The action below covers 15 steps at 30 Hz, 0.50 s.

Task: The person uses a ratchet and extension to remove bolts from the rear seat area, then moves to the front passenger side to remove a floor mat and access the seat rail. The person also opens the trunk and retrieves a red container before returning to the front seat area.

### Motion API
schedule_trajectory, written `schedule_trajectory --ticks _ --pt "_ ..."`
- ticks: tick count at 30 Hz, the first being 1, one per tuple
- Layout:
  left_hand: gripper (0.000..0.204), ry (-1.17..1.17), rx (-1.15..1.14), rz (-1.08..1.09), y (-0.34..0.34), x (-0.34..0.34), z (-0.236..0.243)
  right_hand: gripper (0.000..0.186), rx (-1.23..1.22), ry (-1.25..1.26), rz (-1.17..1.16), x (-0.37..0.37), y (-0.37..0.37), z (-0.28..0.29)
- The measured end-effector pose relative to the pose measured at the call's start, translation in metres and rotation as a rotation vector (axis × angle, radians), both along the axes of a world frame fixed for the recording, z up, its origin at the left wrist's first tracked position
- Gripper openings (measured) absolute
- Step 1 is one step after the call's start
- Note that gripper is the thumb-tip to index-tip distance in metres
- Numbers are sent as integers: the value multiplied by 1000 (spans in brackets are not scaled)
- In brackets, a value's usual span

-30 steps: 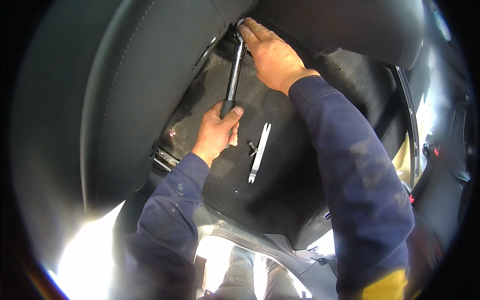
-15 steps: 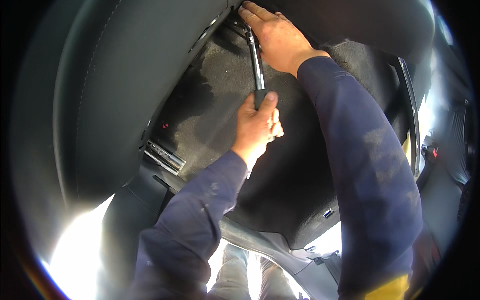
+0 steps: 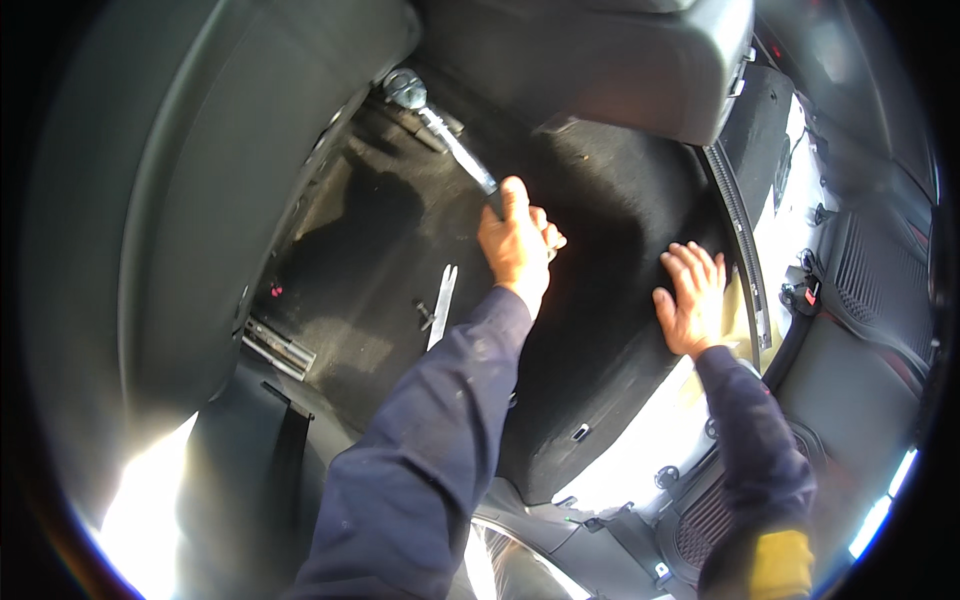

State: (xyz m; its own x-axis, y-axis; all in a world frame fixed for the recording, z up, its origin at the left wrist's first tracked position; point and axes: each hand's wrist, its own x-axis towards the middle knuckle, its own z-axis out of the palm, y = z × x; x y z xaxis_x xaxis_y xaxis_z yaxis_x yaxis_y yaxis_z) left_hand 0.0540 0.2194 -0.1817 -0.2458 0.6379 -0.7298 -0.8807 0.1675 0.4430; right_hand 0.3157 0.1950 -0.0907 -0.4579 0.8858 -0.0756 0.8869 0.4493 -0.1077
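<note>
My left hand (image 3: 516,248) is closed around the dark grip of a long chrome ratchet wrench (image 3: 455,148). The wrench points up and to the left, with its round head by a metal seat rail (image 3: 420,127) at the side of the dark seat. What the head engages, if anything, is hidden. My right hand (image 3: 692,305) rests open, fingers stretched out, near the right edge of the black floor carpet (image 3: 590,290). A flat forked metal tool (image 3: 442,302) lies on the carpet beside my left forearm, with a small dark clip-like piece (image 3: 426,315) next to it.
Seat upholstery (image 3: 230,160) walls off the left side, and another dark seat part (image 3: 640,70) overhangs the top. A metal rail end (image 3: 280,350) protrudes at the lower left. Along the right runs a dark ribbed strip (image 3: 738,240), with a red-marked buckle (image 3: 802,295) beyond it.
My right hand has left the wrench head and moved right and down to the carpet edge. The wrench now tilts left, its head in sight. The forked tool has come into view.
</note>
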Motion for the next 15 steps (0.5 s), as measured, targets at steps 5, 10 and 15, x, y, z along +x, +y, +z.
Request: schedule_trajectory --ticks 5,10,15 --pt "50 98 -120 -261 -53 -75 8 59 -103 8 -44 26 0 -8" --pt "39 923 -387 -706 -83 -220 2 60 -146 68 -63 26 5 1" --pt "45 515 -322 -552 -83 -203 -34 59 -128 95 -74 28 5 0"
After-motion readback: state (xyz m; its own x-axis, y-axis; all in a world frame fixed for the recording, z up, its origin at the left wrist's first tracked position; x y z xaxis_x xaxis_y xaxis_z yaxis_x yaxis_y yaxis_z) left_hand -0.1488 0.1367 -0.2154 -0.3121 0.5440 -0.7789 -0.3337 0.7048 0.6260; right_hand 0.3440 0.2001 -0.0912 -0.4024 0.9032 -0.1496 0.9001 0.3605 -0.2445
